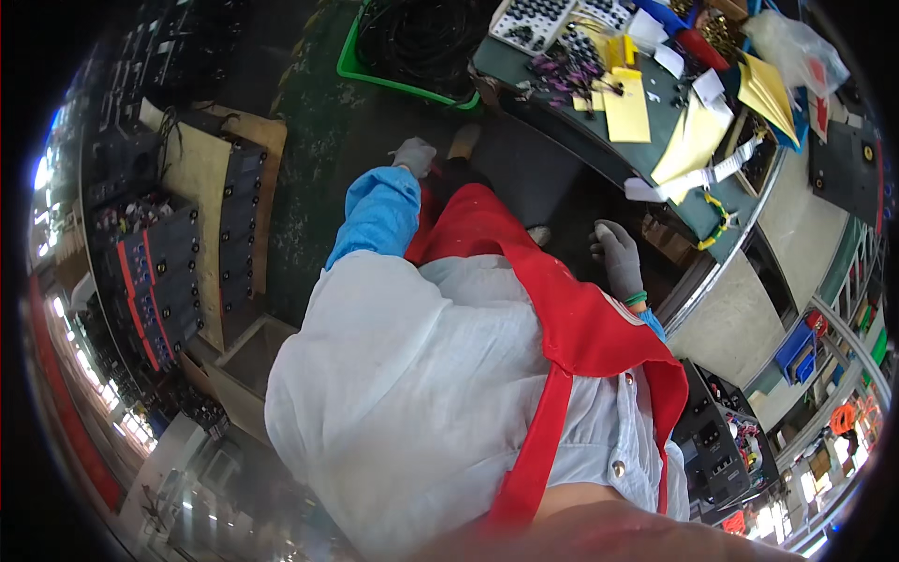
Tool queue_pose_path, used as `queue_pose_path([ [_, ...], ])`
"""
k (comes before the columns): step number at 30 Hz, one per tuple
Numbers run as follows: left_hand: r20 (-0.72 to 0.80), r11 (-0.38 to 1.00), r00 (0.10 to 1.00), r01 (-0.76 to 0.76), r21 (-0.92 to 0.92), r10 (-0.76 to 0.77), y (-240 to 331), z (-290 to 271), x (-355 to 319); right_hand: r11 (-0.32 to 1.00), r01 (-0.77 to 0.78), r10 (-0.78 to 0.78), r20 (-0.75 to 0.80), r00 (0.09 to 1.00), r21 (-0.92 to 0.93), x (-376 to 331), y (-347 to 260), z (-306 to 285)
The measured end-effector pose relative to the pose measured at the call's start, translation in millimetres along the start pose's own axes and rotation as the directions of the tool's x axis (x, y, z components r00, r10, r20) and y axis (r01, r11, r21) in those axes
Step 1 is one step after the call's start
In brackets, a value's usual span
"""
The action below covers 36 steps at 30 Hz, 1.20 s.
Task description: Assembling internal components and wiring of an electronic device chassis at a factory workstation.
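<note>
Whether in contact or not, red apron (pixel 473 225) beside left grip (pixel 413 154).

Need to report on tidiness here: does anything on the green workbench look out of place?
Yes: small purple-and-black parts lie strewn loose on the green workbench beside the white tray, which looks untidy because they seem uncontained.

And it's an electronics workshop: small parts (pixel 562 75) crowd the worktop (pixel 510 69) far right, black cables (pixel 421 37) fill a green crate (pixel 348 64), dark panels (pixel 173 267) stack up left, an open unit (pixel 712 454) bares wiring (pixel 746 438) near right!
</note>
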<state>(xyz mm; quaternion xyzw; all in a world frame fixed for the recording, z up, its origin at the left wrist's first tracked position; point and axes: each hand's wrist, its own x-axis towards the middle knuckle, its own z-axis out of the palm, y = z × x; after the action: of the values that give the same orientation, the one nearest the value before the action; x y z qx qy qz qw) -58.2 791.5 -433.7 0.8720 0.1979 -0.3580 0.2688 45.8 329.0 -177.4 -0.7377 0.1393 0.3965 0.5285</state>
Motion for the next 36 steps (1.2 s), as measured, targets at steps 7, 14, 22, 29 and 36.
queue_pose_path([
  [7, -0.065, 0.97, 0.987, 0.134, -0.201, -0.149, 39, -113, 118, 0.985, -0.159, 0.16, -0.015, 0.987, 0.06, 72, -66, 129],
  [14, 0.002, 0.977, 0.997, 0.074, -0.201, -0.075, 37, -172, 216, 0.975, -0.188, 0.18, 0.075, 0.981, 0.121, 118, -89, 214],
  [22, 0.001, 0.959, 0.983, 0.18, -0.22, -0.184, 33, -179, 352, 0.847, -0.455, 0.507, -0.162, 0.847, 0.275, 94, -26, 233],
  [29, 0.065, 0.949, 0.963, 0.268, -0.164, -0.261, 32, -161, 397, 0.724, -0.629, 0.682, -0.159, 0.714, 0.282, 65, 18, 256],
  [36, -0.179, 0.991, 0.983, -0.05, -0.125, 0.027, 47, -171, 370, 0.728, -0.627, 0.661, -0.043, 0.749, 0.276, 96, 38, 293],
])
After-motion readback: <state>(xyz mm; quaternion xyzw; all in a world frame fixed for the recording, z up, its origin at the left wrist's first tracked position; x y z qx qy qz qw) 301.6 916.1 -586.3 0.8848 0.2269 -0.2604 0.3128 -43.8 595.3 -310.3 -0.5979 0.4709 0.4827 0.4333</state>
